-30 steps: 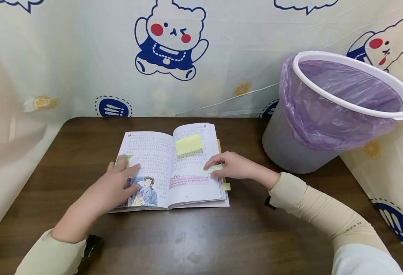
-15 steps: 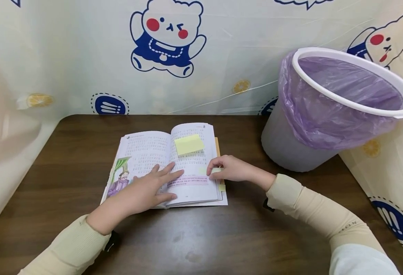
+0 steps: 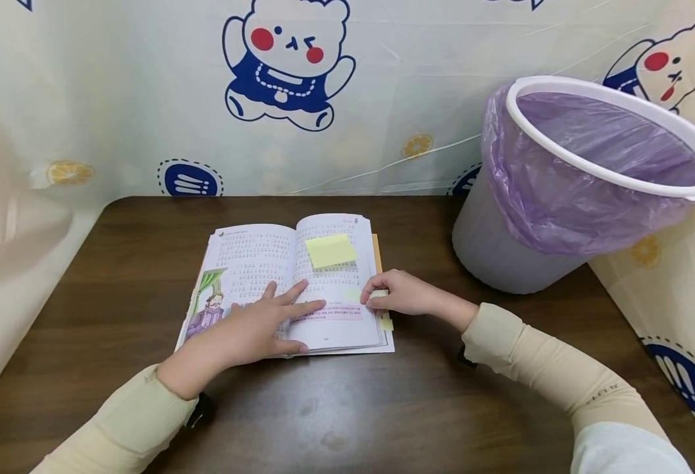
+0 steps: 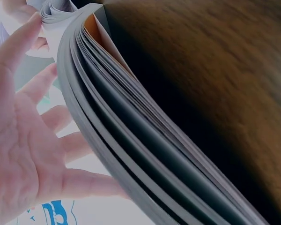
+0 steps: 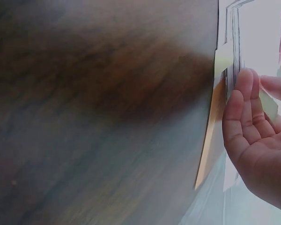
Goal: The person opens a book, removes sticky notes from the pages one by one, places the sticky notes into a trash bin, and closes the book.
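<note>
An open book (image 3: 253, 245) lies on the brown table, printed text on both pages. My left hand (image 3: 253, 331) is spread flat over the lower middle, its fingers reaching across the spine onto the right page. In the left wrist view, its straight fingers lie over the book's thick stack of page edges (image 4: 117, 112). At the right page's outer edge, my right hand (image 3: 403, 293) has its fingers curled and pinches a pale yellow-green sticky note (image 5: 269, 106), partly hidden by the fingers. A larger yellow sticky note (image 3: 331, 251) is on the upper right page.
A small yellow tab (image 3: 386, 324) sticks out from the book's right side. A bin (image 3: 495, 253) with a purple liner (image 3: 537, 224) and white rim stands at the back right of the table. A curtain (image 3: 407, 79) with printed bears hangs behind.
My left hand has moved right, from the left page's picture across the spine. My right hand has stayed at the right page's edge, shifting slightly, its fingers now covering more of the pale note.
</note>
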`<action>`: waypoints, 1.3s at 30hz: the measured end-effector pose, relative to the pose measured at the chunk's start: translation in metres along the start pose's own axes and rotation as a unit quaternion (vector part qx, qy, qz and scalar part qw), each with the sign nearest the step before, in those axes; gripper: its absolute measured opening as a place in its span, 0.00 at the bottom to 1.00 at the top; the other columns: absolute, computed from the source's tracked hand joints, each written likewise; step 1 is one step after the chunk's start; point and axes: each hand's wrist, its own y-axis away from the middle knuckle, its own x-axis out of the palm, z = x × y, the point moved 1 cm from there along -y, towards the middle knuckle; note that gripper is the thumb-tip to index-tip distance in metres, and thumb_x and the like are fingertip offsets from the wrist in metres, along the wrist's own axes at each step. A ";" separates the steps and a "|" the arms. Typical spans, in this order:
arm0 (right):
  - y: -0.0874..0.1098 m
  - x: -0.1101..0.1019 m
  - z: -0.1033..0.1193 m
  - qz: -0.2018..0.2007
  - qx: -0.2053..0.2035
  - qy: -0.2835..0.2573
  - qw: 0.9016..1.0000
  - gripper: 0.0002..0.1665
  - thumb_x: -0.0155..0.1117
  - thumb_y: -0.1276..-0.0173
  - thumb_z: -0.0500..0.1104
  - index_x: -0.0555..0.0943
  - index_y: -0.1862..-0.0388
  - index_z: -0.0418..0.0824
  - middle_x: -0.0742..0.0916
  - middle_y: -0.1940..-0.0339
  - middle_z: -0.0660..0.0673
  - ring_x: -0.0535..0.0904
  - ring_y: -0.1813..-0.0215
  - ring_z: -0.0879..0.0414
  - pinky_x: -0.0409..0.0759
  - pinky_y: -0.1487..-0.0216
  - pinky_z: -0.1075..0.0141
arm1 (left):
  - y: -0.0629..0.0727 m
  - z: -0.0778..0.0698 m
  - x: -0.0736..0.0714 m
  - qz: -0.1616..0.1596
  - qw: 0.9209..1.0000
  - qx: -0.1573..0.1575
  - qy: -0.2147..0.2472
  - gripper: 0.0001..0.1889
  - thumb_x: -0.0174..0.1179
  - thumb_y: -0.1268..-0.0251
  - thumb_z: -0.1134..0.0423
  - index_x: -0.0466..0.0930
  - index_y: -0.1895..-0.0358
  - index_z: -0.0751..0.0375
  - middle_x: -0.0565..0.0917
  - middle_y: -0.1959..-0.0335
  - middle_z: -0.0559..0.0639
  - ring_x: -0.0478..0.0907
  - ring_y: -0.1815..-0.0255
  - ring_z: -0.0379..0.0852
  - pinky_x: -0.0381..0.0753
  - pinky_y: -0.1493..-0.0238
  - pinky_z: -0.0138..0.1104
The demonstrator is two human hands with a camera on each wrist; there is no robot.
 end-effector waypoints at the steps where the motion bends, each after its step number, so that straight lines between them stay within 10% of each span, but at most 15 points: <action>1: 0.000 0.000 -0.001 0.002 -0.001 -0.002 1.000 0.04 0.63 0.26 0.33 0.85 0.59 0.37 0.86 0.71 0.47 0.80 0.68 0.54 0.78 0.64 0.67 | 0.000 0.000 0.000 0.001 1.000 0.000 -0.001 0.37 0.69 0.36 0.41 0.68 0.23 0.35 0.53 0.17 0.53 0.48 0.24 0.81 0.56 0.54 0.85; 20: 0.011 -0.003 -0.009 -0.049 0.015 -0.005 0.999 0.16 0.65 0.26 0.34 0.76 0.43 0.36 0.88 0.69 0.47 0.83 0.67 0.53 0.79 0.61 0.63 | -0.007 -0.010 0.004 0.014 0.999 -0.019 -0.030 0.38 0.69 0.36 0.39 0.68 0.23 0.35 0.54 0.17 0.54 0.50 0.25 0.83 0.65 0.55 0.81; 39: 0.023 -0.019 -0.008 -0.121 0.037 0.043 0.991 0.05 0.72 0.31 0.38 0.90 0.59 0.39 0.87 0.74 0.45 0.78 0.72 0.55 0.71 0.72 0.65 | -0.003 -0.010 0.003 0.010 1.000 -0.014 -0.015 0.38 0.69 0.35 0.42 0.67 0.22 0.38 0.52 0.16 0.55 0.47 0.25 0.83 0.64 0.55 0.81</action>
